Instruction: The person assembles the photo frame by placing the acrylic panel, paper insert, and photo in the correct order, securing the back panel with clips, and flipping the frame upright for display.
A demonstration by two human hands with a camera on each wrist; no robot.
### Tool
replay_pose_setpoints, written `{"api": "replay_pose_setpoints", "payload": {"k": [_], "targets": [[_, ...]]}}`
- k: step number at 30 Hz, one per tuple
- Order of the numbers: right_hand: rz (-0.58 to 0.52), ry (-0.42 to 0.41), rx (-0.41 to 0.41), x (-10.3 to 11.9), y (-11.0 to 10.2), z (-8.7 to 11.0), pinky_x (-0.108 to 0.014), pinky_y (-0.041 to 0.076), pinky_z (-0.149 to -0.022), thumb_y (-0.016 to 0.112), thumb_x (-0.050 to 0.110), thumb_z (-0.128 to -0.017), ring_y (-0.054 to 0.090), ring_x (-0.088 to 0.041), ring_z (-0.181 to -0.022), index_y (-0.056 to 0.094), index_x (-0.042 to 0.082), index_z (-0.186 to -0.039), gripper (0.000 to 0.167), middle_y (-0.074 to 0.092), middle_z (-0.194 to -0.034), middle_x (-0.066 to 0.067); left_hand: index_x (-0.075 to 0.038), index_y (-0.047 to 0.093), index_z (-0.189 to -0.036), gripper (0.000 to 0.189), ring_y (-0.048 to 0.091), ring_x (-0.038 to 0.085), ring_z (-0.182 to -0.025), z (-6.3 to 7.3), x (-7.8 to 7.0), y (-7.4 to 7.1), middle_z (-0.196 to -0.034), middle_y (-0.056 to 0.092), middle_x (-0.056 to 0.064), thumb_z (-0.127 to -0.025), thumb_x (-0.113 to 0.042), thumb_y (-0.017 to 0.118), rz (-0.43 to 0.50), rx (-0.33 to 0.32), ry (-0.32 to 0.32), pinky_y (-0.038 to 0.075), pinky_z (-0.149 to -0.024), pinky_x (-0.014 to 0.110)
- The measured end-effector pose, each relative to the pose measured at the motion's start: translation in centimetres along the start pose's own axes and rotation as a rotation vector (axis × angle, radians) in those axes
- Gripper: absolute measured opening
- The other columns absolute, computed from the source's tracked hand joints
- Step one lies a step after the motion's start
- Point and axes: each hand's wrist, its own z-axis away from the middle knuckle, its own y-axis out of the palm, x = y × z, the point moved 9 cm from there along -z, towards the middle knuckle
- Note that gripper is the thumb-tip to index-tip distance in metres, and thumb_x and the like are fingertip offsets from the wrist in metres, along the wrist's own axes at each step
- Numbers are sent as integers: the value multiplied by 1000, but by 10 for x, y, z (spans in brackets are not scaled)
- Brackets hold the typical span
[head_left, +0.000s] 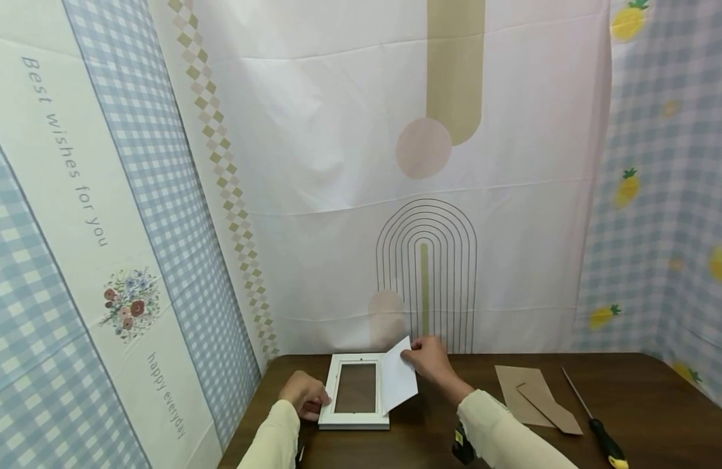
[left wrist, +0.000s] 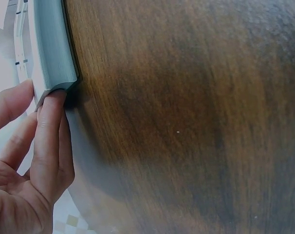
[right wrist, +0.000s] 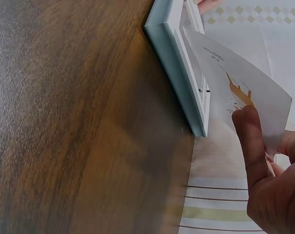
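The white frame (head_left: pixel 355 422) is on the table (head_left: pixel 443 426). At its nine o'clock, the left hand (head_left: pixel 304 393) pinches the frame's edge between thumb and fingers. At two o'clock, the right hand (head_left: pixel 433 358) pinches the tilted paper (head_left: pixel 398 380). The brown cardboard (head_left: pixel 539 387) lies at three o'clock.
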Motion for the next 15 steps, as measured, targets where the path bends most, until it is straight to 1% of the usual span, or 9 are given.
{"api": "replay_pose_setpoints", "payload": {"k": [3,6,12,15], "targets": [[0,1,4,0,1,1,-23,39,-46,73,6,-83,46,-11,-46,58,14,-60,28,47,-52,10,1,66,-85,16,73,25,-77,1,0,0,-83,65,10,-86,10,79,0,1,-6,76,-78,43],[7,-6,1,1,1,2,-23,37,-48,74,6,-82,44,-10,-47,55,16,-59,31,44,-51,10,0,65,-84,17,74,25,-77,0,0,0,-82,65,10,-86,10,79,1,-1,-11,76,-77,42],[28,6,13,-2,5,2,-24,36,-53,76,8,-83,44,-11,-52,54,17,-61,31,45,-54,9,0,65,-82,19,72,24,-73,-4,2,0,-79,64,9,-84,12,79,10,1,-2,75,-72,41],[33,17,17,-4,7,2,-24,36,-54,77,9,-84,44,-12,-55,54,16,-63,32,45,-57,8,-1,65,-81,19,72,24,-72,-5,3,-1,-78,64,9,-84,12,79,17,5,-1,75,-71,42]]}}
